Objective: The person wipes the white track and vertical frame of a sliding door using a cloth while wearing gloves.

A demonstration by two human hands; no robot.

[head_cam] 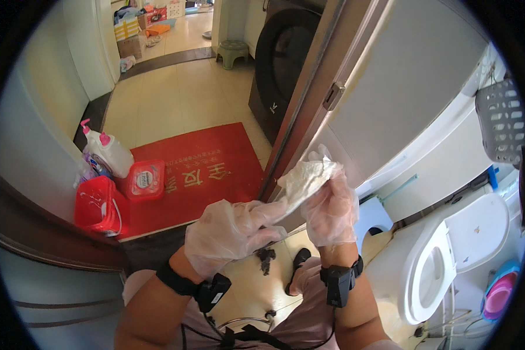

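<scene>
Both my hands wear clear plastic disposable gloves. My right hand [332, 205] is raised in front of me, and its fingers grip the upper end of a crumpled white wipe [304, 179], possibly wet tissue. The wipe slants down to my left hand [232, 232]. There, the outstretched fingers meet its lower end, while the thumb stays apart below. Whether those left fingers pinch the wipe or only touch it is hidden. Each wrist carries a black strapped device, the left one [212, 292] and the right one [339, 284], with cables running down.
A doorway with a metal strike plate [334, 96] stands ahead. On the red mat [210, 175] are an open red tub [95, 205], its lid [146, 180] and a white pump bottle [109, 153]. At right stand a toilet [428, 271] and a blue stool [372, 221]. Dark debris [266, 260] marks the floor.
</scene>
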